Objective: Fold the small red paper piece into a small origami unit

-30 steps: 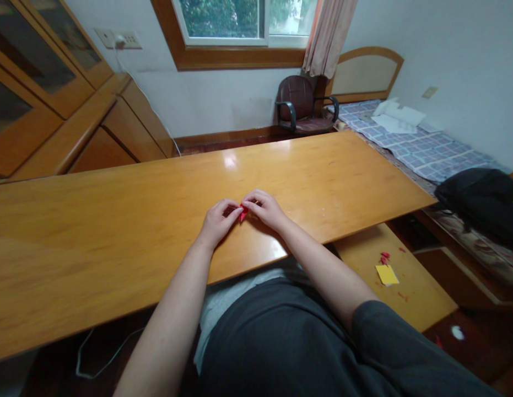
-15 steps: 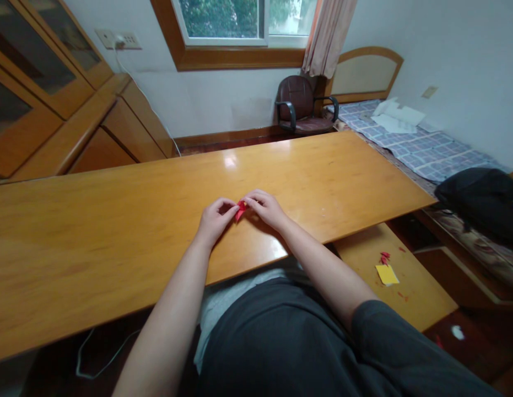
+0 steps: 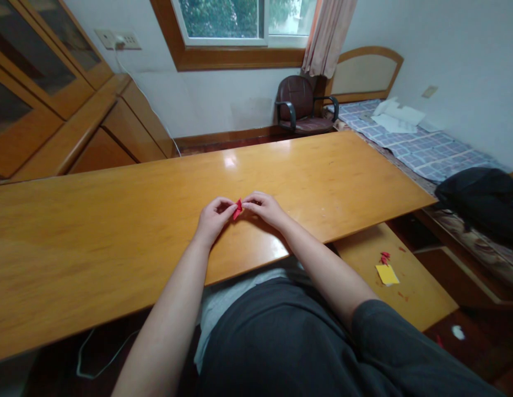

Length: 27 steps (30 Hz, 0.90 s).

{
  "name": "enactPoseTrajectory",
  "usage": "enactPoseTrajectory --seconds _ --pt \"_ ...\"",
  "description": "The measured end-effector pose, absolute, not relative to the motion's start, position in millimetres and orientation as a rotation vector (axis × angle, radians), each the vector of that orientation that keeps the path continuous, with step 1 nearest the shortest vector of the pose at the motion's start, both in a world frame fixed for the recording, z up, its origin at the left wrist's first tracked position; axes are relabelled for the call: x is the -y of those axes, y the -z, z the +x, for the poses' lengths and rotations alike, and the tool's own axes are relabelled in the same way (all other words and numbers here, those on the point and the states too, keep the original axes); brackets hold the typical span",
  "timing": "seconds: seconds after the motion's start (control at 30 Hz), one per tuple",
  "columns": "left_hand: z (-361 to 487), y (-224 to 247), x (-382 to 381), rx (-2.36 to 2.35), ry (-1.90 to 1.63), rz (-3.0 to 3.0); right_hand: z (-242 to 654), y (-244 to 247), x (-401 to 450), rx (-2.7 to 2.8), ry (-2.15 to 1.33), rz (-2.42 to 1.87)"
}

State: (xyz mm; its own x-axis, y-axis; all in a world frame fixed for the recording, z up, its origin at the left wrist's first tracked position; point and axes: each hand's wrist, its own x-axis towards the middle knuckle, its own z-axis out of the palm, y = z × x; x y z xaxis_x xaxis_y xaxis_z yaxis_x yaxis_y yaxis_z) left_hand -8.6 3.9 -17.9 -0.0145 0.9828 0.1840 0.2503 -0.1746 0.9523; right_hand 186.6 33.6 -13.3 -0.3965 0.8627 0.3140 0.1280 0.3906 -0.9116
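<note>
A small red folded piece [image 3: 238, 209], looking like paper, is held just above the wooden table [image 3: 115, 237], near its front edge. My left hand [image 3: 217, 216] pinches it from the left between thumb and fingers. From the right, my right hand [image 3: 262, 208] has its thumb and fingertips closed on the piece's other side. The fingertips of both hands nearly meet around it. Its exact folds are too small to make out.
On a lower board [image 3: 421, 298] at the right lie a yellow paper square [image 3: 387, 274], several small red pieces [image 3: 384, 257] and scraps. Behind the table stands a chair [image 3: 297, 105]; a bed with a black bag [image 3: 479, 198] is at the right.
The red piece has turned and looks narrower and more upright. My right fingertips have shifted slightly on it; my left hand has moved very little.
</note>
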Motion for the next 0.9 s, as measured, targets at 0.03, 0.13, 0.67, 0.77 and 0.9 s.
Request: enactPoseTrajectory --seconds 0.03,0.13,0.67,0.77,0.9 --pt "-8.7 18.2 -3.8 -1.328 -1.24 1.519 186.6 13.6 -33.6 1.784 -1.092 -0.863" --pt "-9.5 19.6 -3.6 -1.323 -1.225 1.547 186.4 15.1 -33.7 1.756 -1.15 -0.856" --pt "-10.6 18.9 -1.9 -1.318 -1.148 1.678 186.4 11.9 -29.2 1.699 -1.253 -0.878" --pt "-10.3 18.7 -2.0 -1.33 -1.143 1.698 186.7 12.4 -29.4 1.712 -1.235 -0.861" --pt "-10.0 16.2 -1.9 -1.402 -1.199 1.674 186.8 12.0 -29.8 1.722 -1.227 -0.852"
